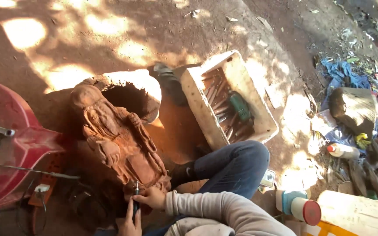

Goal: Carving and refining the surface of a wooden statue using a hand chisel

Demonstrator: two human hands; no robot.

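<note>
Showing: 1 wood carving (119,137), 1 white box (206,111) w/ approx. a dozen chisels (224,109), hard to count, 1 green tool (239,106), 2 hands.

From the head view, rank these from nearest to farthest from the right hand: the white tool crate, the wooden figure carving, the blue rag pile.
From the right hand:
1. Wooden figure carving, touching it, just above.
2. White tool crate, up and to the right, beyond the knee.
3. Blue rag pile, far upper right among the litter.

Your left hand (131,223) grips a small rotary tool (135,199) against the near end of the reddish wooden carving (114,135); your right hand (152,197) steadies it.
</note>
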